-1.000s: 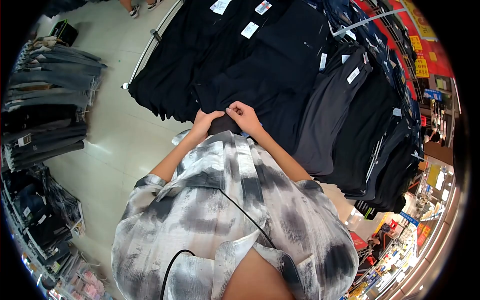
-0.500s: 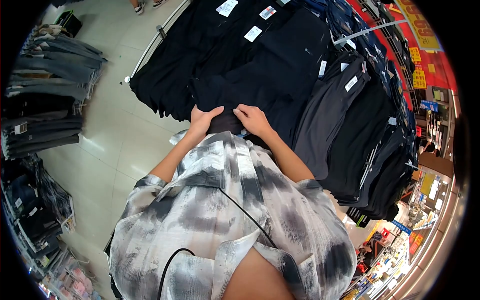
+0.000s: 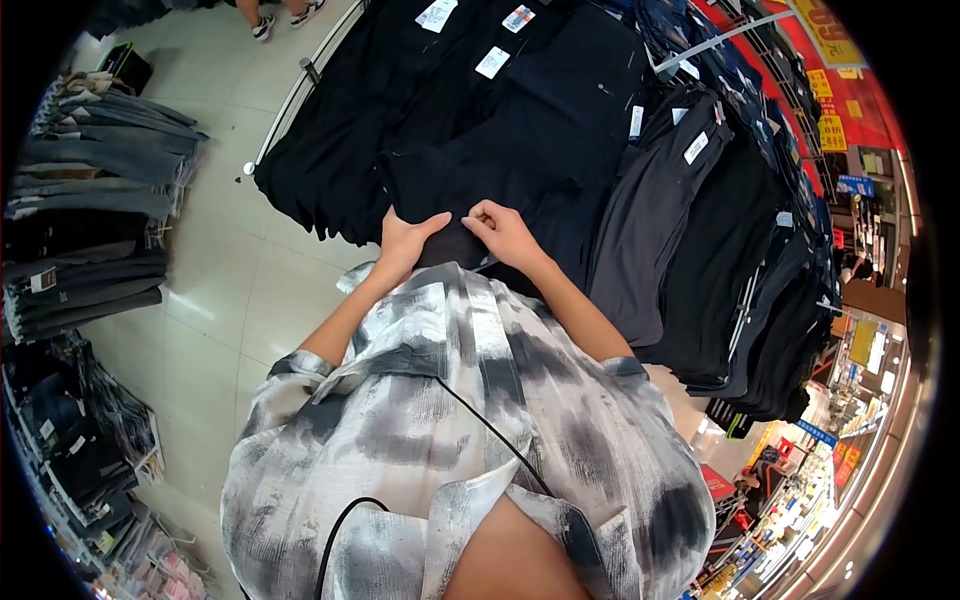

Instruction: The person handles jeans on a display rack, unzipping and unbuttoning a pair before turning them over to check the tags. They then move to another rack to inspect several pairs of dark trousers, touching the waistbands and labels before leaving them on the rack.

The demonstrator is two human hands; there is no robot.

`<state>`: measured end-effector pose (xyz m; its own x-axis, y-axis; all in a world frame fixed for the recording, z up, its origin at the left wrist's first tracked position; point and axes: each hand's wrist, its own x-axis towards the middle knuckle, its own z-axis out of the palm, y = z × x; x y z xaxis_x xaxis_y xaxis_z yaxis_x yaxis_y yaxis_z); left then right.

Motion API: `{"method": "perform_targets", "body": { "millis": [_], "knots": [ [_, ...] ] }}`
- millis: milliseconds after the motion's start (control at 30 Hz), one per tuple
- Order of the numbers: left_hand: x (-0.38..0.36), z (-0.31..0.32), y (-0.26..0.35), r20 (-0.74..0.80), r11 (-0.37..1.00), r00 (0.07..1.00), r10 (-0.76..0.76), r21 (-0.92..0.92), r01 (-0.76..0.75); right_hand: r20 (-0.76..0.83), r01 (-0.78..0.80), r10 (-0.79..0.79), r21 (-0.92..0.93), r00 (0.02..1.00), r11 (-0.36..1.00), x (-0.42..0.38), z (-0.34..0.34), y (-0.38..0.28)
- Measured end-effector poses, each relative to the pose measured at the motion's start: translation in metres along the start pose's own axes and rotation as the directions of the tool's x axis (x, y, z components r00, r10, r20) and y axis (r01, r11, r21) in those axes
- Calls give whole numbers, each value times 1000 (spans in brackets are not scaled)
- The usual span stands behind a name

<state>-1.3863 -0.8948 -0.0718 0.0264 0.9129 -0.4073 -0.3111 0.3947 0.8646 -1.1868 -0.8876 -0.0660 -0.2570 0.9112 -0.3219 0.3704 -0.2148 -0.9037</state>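
Observation:
A black garment (image 3: 520,150) hangs on a clothes rack in front of me, among several other black pieces with white tags. My left hand (image 3: 403,243) grips its lower hem at the left, thumb over the cloth. Just to the right, my right hand (image 3: 505,232) pinches the same hem, fingers curled on the fabric. Both hands sit close together at the hem, right above my grey and white patterned shirt (image 3: 450,420).
A metal rail (image 3: 300,85) runs along the rack's left side. Dark grey and black trousers (image 3: 680,210) hang to the right. Folded jeans (image 3: 100,160) fill shelves at the left. Another person's feet (image 3: 275,12) stand on the tiled floor at the top.
My hands have shifted slightly along the hem, the left thumb spreading over the cloth. The view has swayed a little; the garment stays on the rack.

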Motion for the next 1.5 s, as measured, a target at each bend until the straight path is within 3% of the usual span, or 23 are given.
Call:
{"method": "perform_targets", "body": {
  "millis": [67, 167, 333, 433, 500, 533, 567, 633, 767, 800, 900, 933, 1033, 1067, 1100, 1133, 1167, 1267, 1367, 1500],
  "knots": [
    [-1, -1, -2, -29, 999, 999, -17, -46, 16, -46, 72, -85, -231, 995, 970, -5, -7, -6],
    [-7, 1, 9, -68, 992, 997, -42, -118, 34, -110, 133, -176, -323, 978, 937, -3, -20, 17],
    [-7, -1, 10, -68, 988, 993, -92, -128, 83, -179, -85, 17, -384, 984, 920, -12, -55, 64],
    [-9, 6, 14, -24, 991, 994, -105, -83, 103, -257, -102, -53, -555, 965, 826, -24, -43, 47],
    [-8, 13, 17, 3, 993, 997, -82, -81, 82, -220, 111, -305, -615, 926, 781, -30, -27, 19],
    [-5, 14, 14, 7, 995, 998, -60, -76, 61, -129, 258, -406, -592, 905, 764, -33, -19, 3],
    [-2, 15, 8, 15, 997, 999, -39, -68, 40, -46, 396, -502, -554, 864, 732, -35, -9, -8],
    [3, 20, 7, 34, 997, 999, -1, -83, 4, -77, 415, -494, -442, 866, 795, -34, 11, -12],
    [5, 26, 11, 47, 995, 997, 54, -84, -50, -204, 264, -306, -211, 930, 941, -13, 19, 15],
    [5, 25, 10, 47, 996, 997, 65, -61, -62, -222, 292, -358, -281, 907, 914, -14, 19, 7],
    [5, 25, 10, 101, 992, 988, 119, 25, -122, 55, -29, 36, -127, 998, 991, 6, 2, 15],
    [6, 24, 9, 123, 991, 984, 126, 37, -132, 14, 87, -97, 326, 995, 941, 21, 7, 24],
    [2, 30, 12, 221, 970, 964, 145, 159, -183, -125, 10, 134, 763, 983, 646, 43, 7, 23],
    [0, 33, 7, 253, 963, 954, 163, 169, -209, -140, -17, 124, 592, 982, 806, 47, 5, 19],
    [-3, 36, 7, 301, 956, 937, 178, 173, -237, -236, 213, -155, 245, 959, 946, 67, 6, 56],
    [-5, 39, 8, 329, 952, 927, 181, 178, -249, -60, 161, -198, -379, 978, 911, 76, -2, 30],
    [-7, 41, 9, 357, 948, 916, 184, 183, -261, 105, 153, -124, -853, 987, 499, 81, -8, 3],
    [-11, 43, 15, 403, 951, 904, 141, 198, -236, 129, 241, -314, -905, 941, 351, 66, -15, -12],
    [-15, 46, 18, 437, 954, 890, 131, 188, -233, 132, 369, -601, -883, 788, 291, 64, -22, 6],
    [-13, 45, 13, 463, 953, 877, 132, 185, -241, 6, 263, -431, -800, 902, 539, 62, -29, 6]
  ]
}}
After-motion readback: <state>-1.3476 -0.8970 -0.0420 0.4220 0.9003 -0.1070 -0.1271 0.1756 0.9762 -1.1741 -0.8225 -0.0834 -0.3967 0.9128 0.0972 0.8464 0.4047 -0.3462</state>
